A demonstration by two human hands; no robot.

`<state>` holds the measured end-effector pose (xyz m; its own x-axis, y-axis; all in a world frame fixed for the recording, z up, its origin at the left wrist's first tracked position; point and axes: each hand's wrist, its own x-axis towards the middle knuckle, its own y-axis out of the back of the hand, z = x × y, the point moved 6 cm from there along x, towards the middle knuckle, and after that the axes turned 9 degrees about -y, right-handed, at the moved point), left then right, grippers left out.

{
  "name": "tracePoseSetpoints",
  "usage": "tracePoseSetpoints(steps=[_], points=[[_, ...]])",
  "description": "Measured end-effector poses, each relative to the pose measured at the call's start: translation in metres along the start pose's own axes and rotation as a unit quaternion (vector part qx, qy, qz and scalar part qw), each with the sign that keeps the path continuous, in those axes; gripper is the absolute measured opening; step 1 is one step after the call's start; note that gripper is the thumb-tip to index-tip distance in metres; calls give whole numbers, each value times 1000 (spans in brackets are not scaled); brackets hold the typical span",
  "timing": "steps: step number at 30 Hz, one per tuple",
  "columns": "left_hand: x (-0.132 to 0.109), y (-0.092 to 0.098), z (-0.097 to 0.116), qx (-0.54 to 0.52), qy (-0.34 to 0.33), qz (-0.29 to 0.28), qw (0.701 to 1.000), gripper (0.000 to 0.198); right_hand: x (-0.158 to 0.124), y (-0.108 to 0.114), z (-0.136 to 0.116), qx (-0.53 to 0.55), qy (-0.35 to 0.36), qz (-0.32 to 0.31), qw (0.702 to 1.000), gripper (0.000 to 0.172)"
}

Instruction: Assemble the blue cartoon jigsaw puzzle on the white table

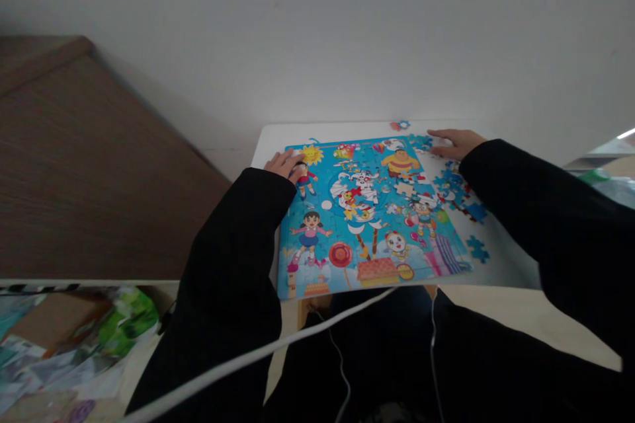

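The jigsaw puzzle lies flat at the middle of the white bench, its near edge close to the near edge of the bench. The picture is largely assembled. The round central area is irregular, with white patches and scattered pieces over it. A cream-coloured piece lies on the right part of the puzzle.

The left hand is palm down at the far left corner of the puzzle. Its fingers are slightly bent and loosely spread, resting on the surface; no grip on a piece is visible. The right hand is at the far right of the bench, beside the loose pieces. Its index finger is extended and its thumb stands apart from it; whether the fingertips touch a piece cannot be told.

The loose pieces form a cluster right of the puzzle, partly covered by the right sleeve. A separate blue piece lies nearer, beside the right edge of the puzzle. Another small piece lies at the far edge of the bench. A white cable crosses on the near side.
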<state>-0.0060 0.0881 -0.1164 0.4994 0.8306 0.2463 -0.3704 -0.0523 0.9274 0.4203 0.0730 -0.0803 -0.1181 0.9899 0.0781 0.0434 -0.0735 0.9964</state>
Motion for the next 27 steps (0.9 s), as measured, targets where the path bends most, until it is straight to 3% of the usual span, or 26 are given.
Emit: tracePoseSetpoints(steps=[4, 13, 15, 18, 21, 23, 27], points=[[0, 1, 0, -4, 8, 1, 1000, 42, 3, -3, -14, -10, -38, -42, 998, 59], [0, 4, 6, 10, 8, -22, 1000, 45, -2, 12, -26, -23, -78, -46, 996, 52], [0, 3, 5, 10, 5, -19, 1000, 45, -6, 19, -39, -3, -47, -25, 999, 50], [0, 2, 3, 6, 9, -9, 1000, 44, -14, 29, -78, 48, 46, -5, 998, 49], [0, 1, 1, 2, 9, -4, 1000, 45, -27, 32, -128, 91, 166, -32, 981, 60], [1, 0, 1, -3, 9, -3, 1000, 45, -35, 28, -156, 88, 210, -56, 972, 69], [0, 1, 1, -14, 0, -2, 1000, 43, -53, 15, -187, 73, 265, -97, 957, 69]])
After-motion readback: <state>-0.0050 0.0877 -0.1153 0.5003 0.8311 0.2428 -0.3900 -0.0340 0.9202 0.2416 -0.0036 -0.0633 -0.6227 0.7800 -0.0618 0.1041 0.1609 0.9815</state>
